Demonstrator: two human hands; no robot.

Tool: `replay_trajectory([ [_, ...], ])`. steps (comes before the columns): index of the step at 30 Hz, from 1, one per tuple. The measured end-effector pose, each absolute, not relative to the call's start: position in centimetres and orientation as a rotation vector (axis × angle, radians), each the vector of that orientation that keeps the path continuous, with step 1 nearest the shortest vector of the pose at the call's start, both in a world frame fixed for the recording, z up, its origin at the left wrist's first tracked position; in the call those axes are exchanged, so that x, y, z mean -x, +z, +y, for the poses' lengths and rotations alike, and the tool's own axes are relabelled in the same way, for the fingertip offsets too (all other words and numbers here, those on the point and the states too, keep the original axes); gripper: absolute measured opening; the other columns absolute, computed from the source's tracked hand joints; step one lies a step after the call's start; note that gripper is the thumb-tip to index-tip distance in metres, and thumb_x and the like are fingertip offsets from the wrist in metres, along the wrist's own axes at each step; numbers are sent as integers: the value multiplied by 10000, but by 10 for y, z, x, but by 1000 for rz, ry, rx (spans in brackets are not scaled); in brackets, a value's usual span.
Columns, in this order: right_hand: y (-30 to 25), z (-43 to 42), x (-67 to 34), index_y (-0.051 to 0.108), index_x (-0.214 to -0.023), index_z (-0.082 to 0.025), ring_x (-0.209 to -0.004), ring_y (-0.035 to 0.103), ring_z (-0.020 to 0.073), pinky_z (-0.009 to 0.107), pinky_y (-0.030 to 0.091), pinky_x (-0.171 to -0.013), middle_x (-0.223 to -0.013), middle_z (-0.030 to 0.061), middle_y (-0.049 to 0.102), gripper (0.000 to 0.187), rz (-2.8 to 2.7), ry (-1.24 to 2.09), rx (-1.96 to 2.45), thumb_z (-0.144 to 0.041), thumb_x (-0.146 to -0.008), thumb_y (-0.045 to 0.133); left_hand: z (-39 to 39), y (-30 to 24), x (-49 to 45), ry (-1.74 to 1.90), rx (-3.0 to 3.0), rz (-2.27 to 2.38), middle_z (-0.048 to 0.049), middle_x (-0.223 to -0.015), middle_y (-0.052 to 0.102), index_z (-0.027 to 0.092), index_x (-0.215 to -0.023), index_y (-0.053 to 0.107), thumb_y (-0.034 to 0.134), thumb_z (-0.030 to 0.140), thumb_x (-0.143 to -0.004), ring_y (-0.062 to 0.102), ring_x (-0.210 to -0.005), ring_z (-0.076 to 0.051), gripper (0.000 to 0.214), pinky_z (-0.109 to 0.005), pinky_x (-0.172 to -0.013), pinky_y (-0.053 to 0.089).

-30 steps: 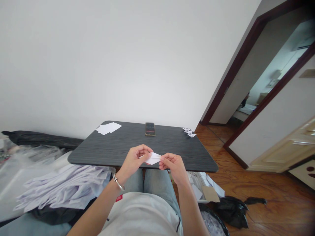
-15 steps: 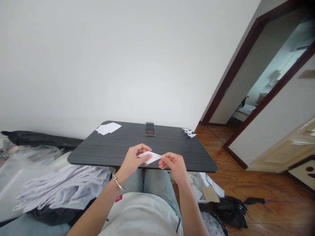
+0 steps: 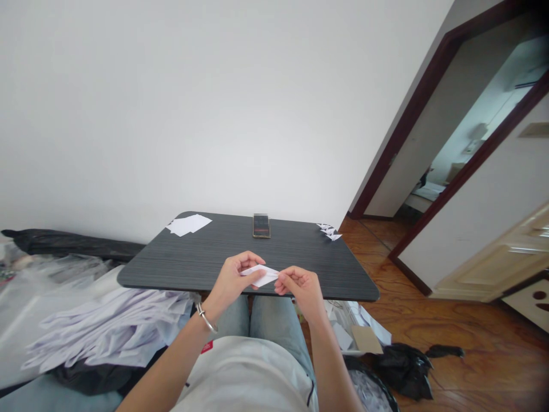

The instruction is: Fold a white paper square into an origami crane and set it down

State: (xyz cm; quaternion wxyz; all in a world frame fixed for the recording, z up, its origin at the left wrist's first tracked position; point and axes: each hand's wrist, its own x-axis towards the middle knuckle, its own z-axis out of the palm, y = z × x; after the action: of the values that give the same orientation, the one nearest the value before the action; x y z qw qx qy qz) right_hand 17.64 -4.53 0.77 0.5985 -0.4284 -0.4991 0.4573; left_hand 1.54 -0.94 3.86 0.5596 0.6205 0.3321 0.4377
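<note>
A small white sheet of folded paper [image 3: 269,276] is held up between my two hands, over the near edge of the dark table [image 3: 193,260]. My left hand [image 3: 234,277] is closed on its left part, thumb across the top and fingers behind. With thumb and fingertips, my right hand [image 3: 302,285] pinches the narrow right end. At the table's far left lie flat white paper sheets [image 3: 190,224]. Several small folded paper pieces [image 3: 329,231] stand in a row at the far right.
A phone [image 3: 261,226] stands at the back middle of the table, near the white wall [image 3: 257,114]. Piled white cloth [image 3: 115,326] lies to the left. On the floor at right are a box of papers [image 3: 364,337] and a black plastic bag [image 3: 405,366].
My right hand has shifted very slightly to the left, still pinching the folded paper. My left hand and the things on the table look the same.
</note>
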Motion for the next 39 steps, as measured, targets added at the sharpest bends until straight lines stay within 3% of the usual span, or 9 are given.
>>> replay_trajectory([
  [17, 5, -45, -178, 610, -674, -142, -480, 606, 103, 202, 506, -477, -578, 21, 653, 244, -1180, 1144, 981, -376, -739, 592, -8, 38, -16, 1031, -1422, 791, 31, -572, 521, 108, -804, 561, 683, 245, -616, 513, -522, -92, 263, -183, -428, 459],
  [24, 8, -47, -178, 610, -765, -136, -520, 626, 117, 202, 508, -477, -647, 52, 672, 309, -1155, 1188, 930, -433, -775, 523, -6, 36, -15, 1045, -1433, 792, 29, -570, 535, 111, -806, 566, 681, 267, -618, 514, -502, -93, 269, -195, -437, 456],
  [31, 7, -44, -167, 628, -744, -144, -439, 592, 100, 174, 474, -407, -561, 12, 653, 221, -1114, 1153, 963, -347, -665, 663, -8, 36, -16, 1042, -1470, 768, 10, -583, 563, 113, -752, 585, 664, 281, -638, 513, -503, -93, 218, -201, -467, 448],
  [39, 3, -42, -161, 621, -655, -142, -413, 578, 99, 184, 470, -406, -510, 7, 644, 209, -1082, 1120, 970, -344, -655, 673, -9, 35, -17, 1046, -1518, 790, -7, -612, 587, 115, -670, 626, 656, 276, -639, 521, -536, -108, 167, -208, -475, 452],
])
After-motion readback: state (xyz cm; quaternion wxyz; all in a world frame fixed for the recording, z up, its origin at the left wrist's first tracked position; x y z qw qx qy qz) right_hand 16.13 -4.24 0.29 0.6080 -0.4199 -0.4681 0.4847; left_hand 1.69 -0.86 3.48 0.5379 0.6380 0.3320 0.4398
